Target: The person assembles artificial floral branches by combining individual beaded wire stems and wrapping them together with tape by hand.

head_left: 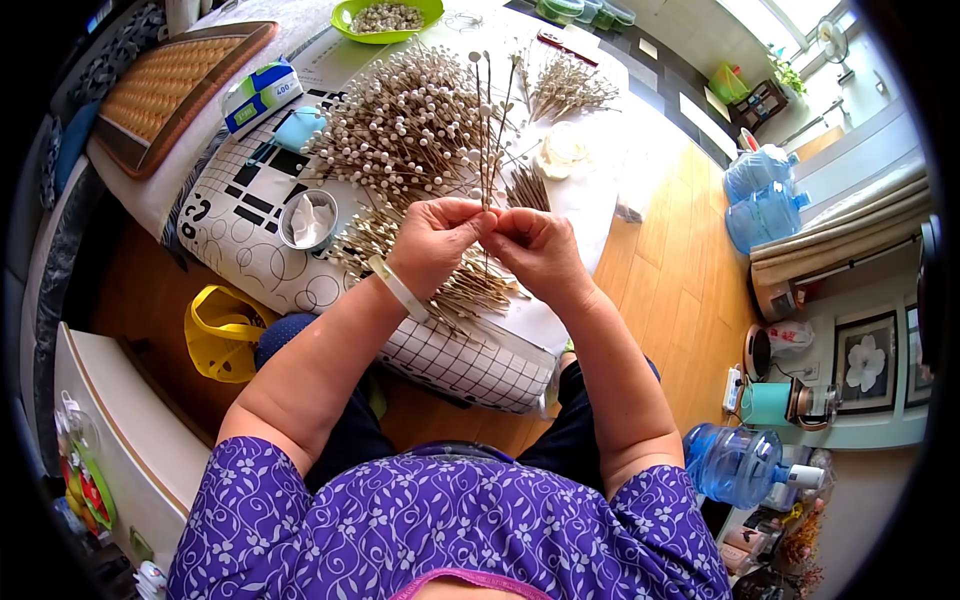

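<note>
brown stems (pixel 486 135) | l hand (pixel 438 243) & r hand (pixel 538 252) pinching | blue-white pkt (pixel 262 97) lbl "400"

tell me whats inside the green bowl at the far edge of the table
The green bowl holds a heap of small, pale, rounded pieces. They cover its bottom, so anything beneath them can't be seen.

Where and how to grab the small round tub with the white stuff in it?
Grip the outer wall of the tub, just under the rim, coming from the person's left. It sits open side up, so keep fingers off the white contents and hold it level. The left side borders flat patterned cover; stems crowd the right, so approaching there would likely snag.
</note>
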`<state>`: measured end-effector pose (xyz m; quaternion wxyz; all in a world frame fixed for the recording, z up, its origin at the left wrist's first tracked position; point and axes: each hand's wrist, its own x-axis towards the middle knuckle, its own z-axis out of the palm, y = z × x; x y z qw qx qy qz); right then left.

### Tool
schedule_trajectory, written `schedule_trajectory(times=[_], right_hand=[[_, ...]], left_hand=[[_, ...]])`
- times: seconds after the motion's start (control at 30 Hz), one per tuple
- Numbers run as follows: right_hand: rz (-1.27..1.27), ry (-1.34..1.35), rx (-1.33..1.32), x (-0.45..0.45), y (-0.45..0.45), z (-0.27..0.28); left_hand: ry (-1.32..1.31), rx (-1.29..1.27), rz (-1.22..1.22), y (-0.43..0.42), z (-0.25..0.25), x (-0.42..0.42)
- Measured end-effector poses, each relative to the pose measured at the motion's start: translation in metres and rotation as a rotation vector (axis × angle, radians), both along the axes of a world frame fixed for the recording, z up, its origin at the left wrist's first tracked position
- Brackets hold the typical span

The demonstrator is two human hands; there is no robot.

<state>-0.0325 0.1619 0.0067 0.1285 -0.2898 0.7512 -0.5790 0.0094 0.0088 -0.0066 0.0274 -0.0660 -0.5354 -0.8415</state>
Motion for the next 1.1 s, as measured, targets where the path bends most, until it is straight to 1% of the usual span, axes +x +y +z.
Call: schedule_trajectory(times=[0.13,0.23,0.33,0.4,0.53,0.6,0.63,0.73,0.8,0.83,0.9,0.93,1.07,1.1], right_hand=[[-0.046,0.008,-0.028,-0.001,-0.001,-0.003],[-0.042,-0.024,-0.011,-0.001,0.0,-0.002],[-0.058,0.056,-0.01,0.002,-0.003,0.0],[-0.096,0.135,0.032,0.005,-0.005,0.005],[-0.129,0.205,0.103,0.01,-0.008,0.014],[-0.128,0.33,0.119,0.008,-0.008,0.013],[-0.127,0.329,0.119,0.008,-0.008,0.013],[-0.1,0.292,0.139,0.006,-0.008,0.012],[-0.074,0.213,0.079,0.005,-0.006,0.01],[-0.073,0.211,0.079,0.004,-0.006,0.007],[-0.029,0.047,-0.077,0.001,-0.006,0.001],[-0.015,-0.063,-0.015,0.002,-0.003,0.005],[0.009,-0.077,-0.053,0.002,-0.004,0.002],[0.008,-0.005,-0.003,0.001,-0.004,0.001]], left_hand=[[-0.054,-0.005,0.022,-0.002,0.002,0.0],[0.012,0.011,-0.017,-0.003,0.001,-0.002],[0.016,-0.001,0.028,-0.001,0.001,-0.002],[0.018,-0.019,0.057,0.0,0.002,-0.002],[0.024,-0.042,0.075,0.0,0.002,-0.004],[0.036,-0.005,0.077,0.002,-0.003,-0.006],[0.052,0.031,0.077,0.002,-0.003,-0.007],[0.018,0.01,0.037,-0.001,-0.002,-0.007],[-0.003,0.011,0.027,-0.002,0.0,-0.006],[0.022,-0.034,0.034,-0.001,0.004,-0.006],[0.049,-0.079,0.04,-0.001,0.006,-0.006],[0.032,-0.11,0.035,-0.004,0.005,-0.005],[0.021,-0.166,0.063,-0.008,0.005,-0.006],[0.021,-0.166,0.063,-0.009,0.004,-0.007]])
